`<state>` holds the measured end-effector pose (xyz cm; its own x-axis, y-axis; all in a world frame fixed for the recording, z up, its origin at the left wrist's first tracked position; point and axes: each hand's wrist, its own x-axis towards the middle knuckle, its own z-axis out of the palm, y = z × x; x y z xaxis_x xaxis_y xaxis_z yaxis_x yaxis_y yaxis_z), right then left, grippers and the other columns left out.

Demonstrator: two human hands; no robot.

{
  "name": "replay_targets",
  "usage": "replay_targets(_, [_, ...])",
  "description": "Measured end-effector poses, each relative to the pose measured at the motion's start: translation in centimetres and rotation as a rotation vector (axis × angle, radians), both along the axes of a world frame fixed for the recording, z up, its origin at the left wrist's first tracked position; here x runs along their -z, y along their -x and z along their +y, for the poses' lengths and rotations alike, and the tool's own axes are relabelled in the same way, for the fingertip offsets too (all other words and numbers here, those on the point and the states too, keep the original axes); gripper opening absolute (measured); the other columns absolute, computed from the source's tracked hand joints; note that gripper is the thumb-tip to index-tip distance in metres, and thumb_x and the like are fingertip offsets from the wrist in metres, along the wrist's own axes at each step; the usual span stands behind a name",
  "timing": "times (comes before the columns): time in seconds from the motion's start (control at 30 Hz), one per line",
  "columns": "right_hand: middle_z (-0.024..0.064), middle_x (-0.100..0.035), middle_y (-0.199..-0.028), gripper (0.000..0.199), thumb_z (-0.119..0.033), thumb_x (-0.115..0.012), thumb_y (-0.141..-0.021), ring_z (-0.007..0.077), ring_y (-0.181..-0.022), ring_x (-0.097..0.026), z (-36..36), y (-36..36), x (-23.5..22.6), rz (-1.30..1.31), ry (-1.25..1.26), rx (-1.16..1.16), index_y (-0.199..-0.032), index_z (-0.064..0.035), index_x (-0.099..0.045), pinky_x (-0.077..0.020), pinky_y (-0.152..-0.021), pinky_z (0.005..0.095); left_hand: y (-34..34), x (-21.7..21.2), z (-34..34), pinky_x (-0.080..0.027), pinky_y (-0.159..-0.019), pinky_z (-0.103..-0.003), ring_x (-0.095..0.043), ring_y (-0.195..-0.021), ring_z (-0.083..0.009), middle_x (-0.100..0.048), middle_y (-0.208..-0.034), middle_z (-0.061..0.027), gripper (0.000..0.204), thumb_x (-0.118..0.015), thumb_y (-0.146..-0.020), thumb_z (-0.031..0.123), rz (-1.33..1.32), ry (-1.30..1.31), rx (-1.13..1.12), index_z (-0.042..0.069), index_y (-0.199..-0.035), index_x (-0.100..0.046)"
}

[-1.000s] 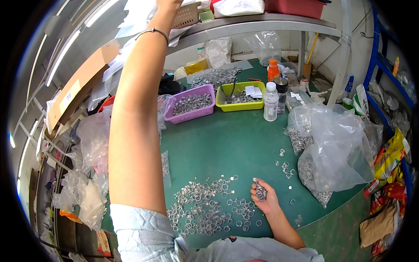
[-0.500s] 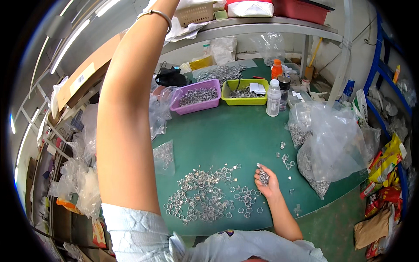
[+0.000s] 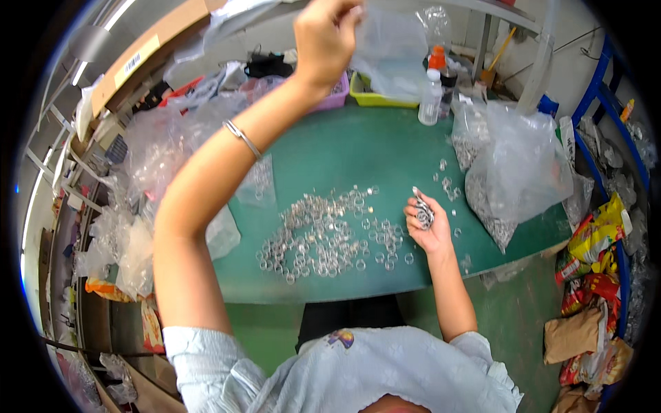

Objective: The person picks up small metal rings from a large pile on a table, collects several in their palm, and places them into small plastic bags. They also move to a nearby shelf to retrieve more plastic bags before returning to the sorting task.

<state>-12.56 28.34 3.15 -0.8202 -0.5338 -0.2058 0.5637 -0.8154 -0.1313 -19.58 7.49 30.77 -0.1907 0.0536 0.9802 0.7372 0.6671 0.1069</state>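
Observation:
My left hand [image 3: 326, 45] is raised over the far side of the table, its fingers pinched on a clear plastic bag [image 3: 392, 45]. The bag hangs to the hand's right, in front of part of the yellow-green tray [image 3: 385, 100]. Low at the right, my right hand [image 3: 434, 233] is palm up, with fingers curled round a bunch of metal rings [image 3: 425, 216]. Left of that hand, a loose spread of similar metal rings [image 3: 323, 241] lies on the green table [image 3: 330, 148].
A purple tray [image 3: 337, 100] stands partly behind my left wrist. A clear bottle [image 3: 430, 98] stands by an orange-capped bottle [image 3: 438, 58]. Bulging bags of metal parts [image 3: 485, 210] sit at the table's right. Crumpled plastic bags [image 3: 162, 155] crowd the left, and a blue rack [image 3: 599, 113] stands far right.
My left hand has come down into view from above, now with a clear plastic bag. The view has tilted, so the table appears higher. My right hand still grips the rings.

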Motion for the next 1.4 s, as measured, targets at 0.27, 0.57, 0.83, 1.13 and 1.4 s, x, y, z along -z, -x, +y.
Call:
replay_targets(0.27, [0.0092, -0.055, -0.079, 0.013, -0.013, -0.052, -0.088, 0.0172, -0.063, -0.05, -2.4, -5.1, -1.5, 0.061, -0.084, -0.174, -0.097, -0.0032, -0.052, -0.0348, -0.04, 0.0246, -8.7, 20.5, 2.7, -0.042, -0.045, -0.033, -0.052, -0.055, -0.0226, -0.049, -0.065, -0.0061, 0.015, -0.066, -0.068, 0.003, -0.198, 0.347, 0.098, 0.008, -0.082, -0.064])
replay_targets(0.57, [0.0065, -0.057, -0.073, 0.027, -0.021, -0.051, -0.092, 0.014, -0.054, -0.053, 0.2, -7.0, 1.3, 0.326, -0.438, -0.168, -0.105, 0.0024, -0.055, -0.0374, -0.037, 0.0214, -16.3, 25.6, 7.0, -0.05, -0.078, -0.031, -0.062, -0.092, -0.0235, -0.059, -0.105, -0.0142, 0.026, -0.061, -0.08, -0.001, -0.952, -0.224, 0.346, -0.005, -0.105, -0.055])
replay_targets(0.83, [0.0038, -0.057, -0.072, 0.024, -0.024, -0.059, -0.089, 0.009, -0.052, -0.052, -0.3, -6.6, 1.0, 0.394, -0.758, -0.156, -0.093, -0.0005, -0.058, -0.0341, -0.037, 0.0189, -17.1, 27.5, 6.2, -0.05, -0.081, -0.034, -0.058, -0.097, -0.0257, -0.038, -0.131, -0.0197, 0.032, -0.05, -0.083, -0.01, -0.87, -0.211, 0.24, -0.006, -0.114, -0.051])
replay_targets(1.13, [0.0041, -0.056, -0.067, 0.014, -0.015, -0.061, -0.087, 0.0102, -0.047, -0.052, -0.3, -6.2, 0.7, 0.336, -0.866, -0.017, -0.081, -0.0027, -0.057, -0.0317, -0.033, 0.0193, -16.0, 29.4, 5.6, -0.049, -0.071, -0.034, -0.059, -0.086, -0.0254, -0.055, -0.106, -0.0141, 0.023, -0.058, -0.078, -0.006, -0.823, -0.041, 0.127, -0.002, -0.1, -0.06])
replay_targets(1.4, [0.0037, -0.055, -0.066, 0.02, -0.02, -0.061, -0.088, 0.0088, -0.047, -0.05, 0.1, -7.2, 1.0, 0.316, -0.862, -0.048, -0.084, -0.0012, -0.058, -0.0308, -0.034, 0.0185, -15.0, 29.0, 5.7, -0.045, -0.063, -0.036, -0.056, -0.066, -0.0263, -0.056, -0.071, -0.0096, 0.006, -0.067, -0.072, 0.001, -0.812, -0.079, 0.053, 0.001, -0.073, -0.061])
